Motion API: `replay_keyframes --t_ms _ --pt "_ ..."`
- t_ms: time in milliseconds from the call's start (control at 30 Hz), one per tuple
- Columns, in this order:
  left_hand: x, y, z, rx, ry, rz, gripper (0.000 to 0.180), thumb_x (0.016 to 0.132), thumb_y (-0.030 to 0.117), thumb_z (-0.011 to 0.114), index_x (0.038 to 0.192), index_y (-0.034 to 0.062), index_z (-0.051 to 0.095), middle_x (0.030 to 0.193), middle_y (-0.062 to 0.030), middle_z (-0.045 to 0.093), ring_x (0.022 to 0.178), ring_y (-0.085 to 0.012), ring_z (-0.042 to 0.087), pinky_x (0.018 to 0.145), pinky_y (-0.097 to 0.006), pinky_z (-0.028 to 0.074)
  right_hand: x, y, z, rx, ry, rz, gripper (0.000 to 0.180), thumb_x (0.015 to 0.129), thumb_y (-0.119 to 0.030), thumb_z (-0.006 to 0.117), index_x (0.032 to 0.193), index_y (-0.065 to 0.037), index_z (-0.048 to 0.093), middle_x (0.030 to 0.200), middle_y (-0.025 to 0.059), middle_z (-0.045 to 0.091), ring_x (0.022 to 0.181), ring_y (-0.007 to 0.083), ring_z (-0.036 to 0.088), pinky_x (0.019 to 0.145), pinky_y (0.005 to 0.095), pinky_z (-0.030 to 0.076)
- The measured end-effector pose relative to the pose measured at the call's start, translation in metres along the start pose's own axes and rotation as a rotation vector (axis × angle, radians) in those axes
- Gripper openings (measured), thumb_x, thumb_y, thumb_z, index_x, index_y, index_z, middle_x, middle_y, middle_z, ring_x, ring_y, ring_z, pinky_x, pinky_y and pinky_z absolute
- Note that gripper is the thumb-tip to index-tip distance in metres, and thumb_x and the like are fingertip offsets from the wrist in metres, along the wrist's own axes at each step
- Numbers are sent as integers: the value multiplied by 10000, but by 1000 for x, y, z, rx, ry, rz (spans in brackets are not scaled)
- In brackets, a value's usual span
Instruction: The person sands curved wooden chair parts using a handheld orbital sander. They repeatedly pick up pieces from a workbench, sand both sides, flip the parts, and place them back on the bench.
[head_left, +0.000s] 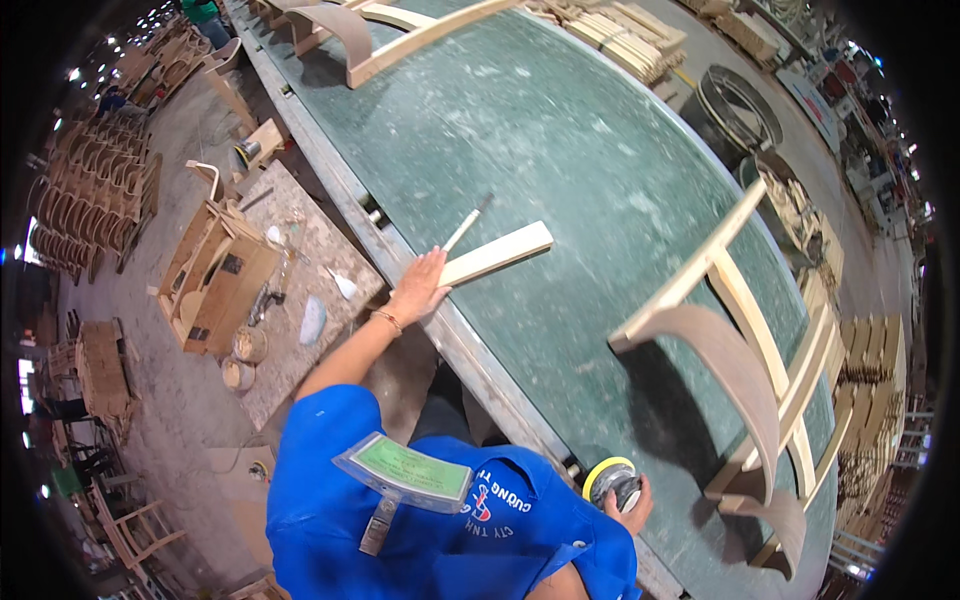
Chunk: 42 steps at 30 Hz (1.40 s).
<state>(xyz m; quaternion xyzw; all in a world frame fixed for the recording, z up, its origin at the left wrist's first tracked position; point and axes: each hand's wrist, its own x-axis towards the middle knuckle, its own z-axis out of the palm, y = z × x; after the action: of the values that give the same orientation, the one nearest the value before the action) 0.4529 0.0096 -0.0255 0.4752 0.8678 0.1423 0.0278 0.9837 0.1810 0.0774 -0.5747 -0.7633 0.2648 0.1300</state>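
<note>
Reaching way out to the side, the left hand [420, 285] lies flat with fingers spread on the near end of a pale wooden slat [497, 253], pressing on it rather than gripping. That slat sits on the big green workbench [560, 150], close to its metal edge, angled up and away from the hand. Just beside it is a thin stick-like tool [467, 223] with a dark tip, looks like a small brush or file, can't tell which.

Down by the bench's near edge, the right hand [628, 500] is wrapped around a round sander [610, 480] with a yellow pad, fingers curled snug over its dark body.

To the right of all that, a curved wooden chair frame [745, 370] lies on its side on the bench, well apart from the slat. More curved chair parts [380, 30] rest at the far end. Off the bench on the left there's a small speckled side table [300, 300] with tins and bits on it, plus stacked chairs [90, 200] further out on the floor.
</note>
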Motion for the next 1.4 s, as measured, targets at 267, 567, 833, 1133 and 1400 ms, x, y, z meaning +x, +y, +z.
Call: replay_keyframes --t_ms 267,567,833,1133,1400 --pt "138 -81 -1 0 194 -162 693 821 219 705 1414 30 400 1244 -161 514 1198 -310 487 1045 -440 365 92 -187 128 44 -97 -221 725 672 -106 783 1346 -132 516 1157 164 541 1075 355 551 940 424 449" --pt "279 -166 -25 -131 254 -104 712 845 344 682 1430 63 389 1341 -150 468 1280 -322 428 1093 -491 302 162 -340 272 45 -24 -236 846 682 -103 782 1431 -101 390 1225 197 508 1117 387 521 937 440 444" --pt "369 -379 -104 -400 834 -493 776 816 271 694 1426 -53 340 1431 -303 399 1344 -421 380 1123 -459 293 164 -343 277 -76 16 -238 857 633 -80 785 1401 -63 403 1244 192 504 1141 397 511 953 445 439" --pt "418 -471 -164 -377 676 -799 606 775 425 721 1203 26 562 1143 -192 628 1078 -358 603 885 -394 481 167 -331 287 -77 24 -206 841 642 -125 797 1391 -69 419 1214 195 507 1122 396 526 942 445 444" --pt "394 -357 -116 -551 491 -275 370 817 271 677 1104 39 648 1063 -157 672 967 -273 643 840 -360 495 158 -378 266 -160 -53 6 807 682 -223 814 1393 -61 470 1289 241 532 1194 410 487 1014 458 393"
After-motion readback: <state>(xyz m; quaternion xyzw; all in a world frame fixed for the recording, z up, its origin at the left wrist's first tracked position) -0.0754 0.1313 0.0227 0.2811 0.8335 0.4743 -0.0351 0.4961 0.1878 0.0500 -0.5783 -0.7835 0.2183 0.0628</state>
